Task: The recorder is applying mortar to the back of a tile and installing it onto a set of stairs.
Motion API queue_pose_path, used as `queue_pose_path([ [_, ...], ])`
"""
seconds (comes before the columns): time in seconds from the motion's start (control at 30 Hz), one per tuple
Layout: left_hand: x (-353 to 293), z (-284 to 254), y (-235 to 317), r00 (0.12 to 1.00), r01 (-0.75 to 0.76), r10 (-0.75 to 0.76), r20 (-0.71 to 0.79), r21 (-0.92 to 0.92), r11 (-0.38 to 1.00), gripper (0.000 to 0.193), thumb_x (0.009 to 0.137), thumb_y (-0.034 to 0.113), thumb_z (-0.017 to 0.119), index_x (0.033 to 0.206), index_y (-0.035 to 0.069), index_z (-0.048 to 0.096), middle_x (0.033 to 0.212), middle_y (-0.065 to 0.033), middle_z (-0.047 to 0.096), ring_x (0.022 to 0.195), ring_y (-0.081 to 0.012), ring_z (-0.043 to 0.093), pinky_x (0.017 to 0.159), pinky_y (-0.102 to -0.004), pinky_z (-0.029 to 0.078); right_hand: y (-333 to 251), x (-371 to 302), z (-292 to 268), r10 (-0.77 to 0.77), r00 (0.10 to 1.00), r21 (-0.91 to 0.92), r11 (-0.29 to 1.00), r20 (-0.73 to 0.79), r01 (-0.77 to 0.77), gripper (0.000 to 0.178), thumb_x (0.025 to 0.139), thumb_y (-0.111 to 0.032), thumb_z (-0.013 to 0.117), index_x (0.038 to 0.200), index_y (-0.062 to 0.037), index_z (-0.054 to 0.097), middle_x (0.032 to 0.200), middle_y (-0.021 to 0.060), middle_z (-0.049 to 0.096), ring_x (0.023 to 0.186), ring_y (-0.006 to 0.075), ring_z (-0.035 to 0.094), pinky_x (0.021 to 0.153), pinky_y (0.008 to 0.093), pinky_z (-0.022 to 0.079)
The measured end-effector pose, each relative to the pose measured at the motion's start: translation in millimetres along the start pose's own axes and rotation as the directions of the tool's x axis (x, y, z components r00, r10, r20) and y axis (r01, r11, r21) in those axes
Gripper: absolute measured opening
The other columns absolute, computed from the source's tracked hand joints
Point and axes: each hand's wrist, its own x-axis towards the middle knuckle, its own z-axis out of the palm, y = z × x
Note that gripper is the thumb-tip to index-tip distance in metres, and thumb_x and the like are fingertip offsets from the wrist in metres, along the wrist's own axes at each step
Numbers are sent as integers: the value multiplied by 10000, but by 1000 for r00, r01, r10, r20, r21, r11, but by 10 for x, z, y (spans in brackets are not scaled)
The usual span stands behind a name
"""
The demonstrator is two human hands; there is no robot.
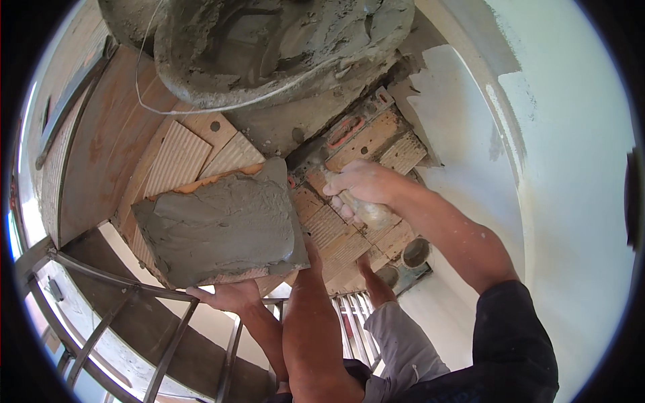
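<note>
A rectangular tile (163, 277) is tilted in front of me, its upper face covered with a thick, uneven layer of wet grey mortar (222, 218). My left hand (228, 295) lies under the tile's near edge, palm up with the fingers stretched out, bearing it from below. To the right of the tile, my right hand (363, 188) is closed around the pale yellowish handle of what looks like a mortar-smeared trowel (373, 215). The trowel's blade blends into the grey surroundings and is hard to make out.
A large tub of mortar (289, 87) with a wire handle stands at the far side. Ribbed tiles (176, 158) lie left, near a metal railing (141, 289). A tool with orange-red slots (346, 131) rests on boards. A partly plastered wall (571, 168) curves along the right. My legs stand between.
</note>
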Motion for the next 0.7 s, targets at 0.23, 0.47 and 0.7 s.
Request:
queue_pose_path([
  [0.23, -50, 42, -150, 1000, -10, 10, 26, 8, 1000, 1018, 923, 714, 532, 1603, 29, 210, 1656, -159, 231, 1511, -362, 249, 1239, -532, 217, 94, -641, -188, -70, 997, 136, 988, -17, 72, 245, 945, -241, 659, 835, -24, 625, 706, 66, 614, 538, 159, 601, 474, 318, 488],
  [0.47, 27, -106, -134, 997, 72, -72, 37, 4, 997, 1018, 915, 714, 549, 1601, 34, 227, 1656, -160, 228, 1511, -366, 248, 1226, -564, 229, 850, -611, -267, -58, 997, 383, 921, -53, 74, 222, 959, -239, 677, 898, -53, 572, 753, 31, 575, 553, 131, 584, 478, 315, 462],
  [0.7, -44, 31, -175, 997, 73, -73, 6, 36, 997, 950, 950, 706, 501, 1593, 49, 260, 1638, -158, 282, 1501, -354, 279, 1213, -561, 264, 1042, 176, -382, -150, 988, 326, 933, -32, 152, 207, 933, -213, 668, 893, -30, 581, 764, 68, 613, 549, 158, 599, 481, 331, 481],
])
